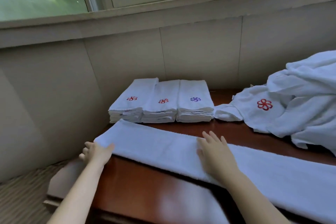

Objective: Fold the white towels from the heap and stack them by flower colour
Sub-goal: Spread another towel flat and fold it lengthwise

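A white towel (156, 143), folded into a long strip, lies across the brown table from the left edge toward the lower right. My left hand (96, 152) holds its left end, thumb on top and fingers under the edge. Palm down, my right hand (214, 152) lies flat on the strip's middle with straight fingers. Behind the strip stand three stacks of folded towels: two with a red flower (132, 98) (163, 101) and one with a purple flower (195, 99). The heap of unfolded white towels (298, 107) sits at the right, a red flower showing on top.
The brown wooden table (138, 187) stands against a pale panelled wall (127, 56) under a window. Its left edge drops to a striped floor covering (20, 198). Bare wood shows in front of the strip.
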The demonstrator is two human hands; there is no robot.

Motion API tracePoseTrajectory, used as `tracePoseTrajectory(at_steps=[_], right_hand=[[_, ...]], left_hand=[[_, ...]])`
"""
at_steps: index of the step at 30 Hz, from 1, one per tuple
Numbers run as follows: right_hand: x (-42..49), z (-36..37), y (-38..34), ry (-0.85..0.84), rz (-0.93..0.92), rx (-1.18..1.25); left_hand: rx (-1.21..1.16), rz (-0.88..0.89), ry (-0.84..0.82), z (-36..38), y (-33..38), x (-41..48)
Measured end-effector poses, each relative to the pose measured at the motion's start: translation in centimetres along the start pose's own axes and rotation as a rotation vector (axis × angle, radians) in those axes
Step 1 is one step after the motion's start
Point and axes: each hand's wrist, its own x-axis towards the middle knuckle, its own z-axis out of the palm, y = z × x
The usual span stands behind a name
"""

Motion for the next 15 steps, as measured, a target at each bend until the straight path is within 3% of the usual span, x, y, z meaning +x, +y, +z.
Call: tracePoseTrajectory(at_steps=[2, 4, 6, 8, 10, 11, 13, 14, 15], right_hand=[[-0.3, 0.5, -0.9, -0.063, -0.079, 0.071], [-0.5, 0.9, -1.2, -0.094, -0.067, 0.084], [-0.8, 0.8, -1.0, -0.089, -0.064, 0.095], [-1.0, 0.0, -1.0, -0.073, -0.048, 0.212], [-1.1, -1.8, -1.3, -0.022, 0.112, 0.654], [-1.2, -3.0, -1.4, -0.043, 0.238, 1.008], [-1.4, -5.1, -0.2, -0.166, 0.425, 1.655], [-1.7, -5.7, 0.6, -0.210, 0.505, 1.808], [-2.1, -5.9, 1.4, -0.218, 0.553, 1.772]], left_hand=[[-0.480, -0.179, -0.036, 0.6, 1.4, -0.4], [-0.822, -0.358, -0.172, 0.6, 2.4, -0.3], [-0.835, -0.370, -0.304, 0.4, 3.4, -1.5], [-0.738, -0.169, -0.353, 0.2, 4.7, -3.5], [-0.580, 0.230, -0.426, -0.2, 5.9, -6.1], [-0.461, 0.459, -0.552, -0.6, 6.5, -7.7], [-0.109, 0.800, -0.974, -1.7, 7.3, -11.2], [0.081, 0.878, -1.138, -2.2, 7.6, -12.9], [0.225, 0.928, -1.208, -2.4, 7.7, -14.2]])
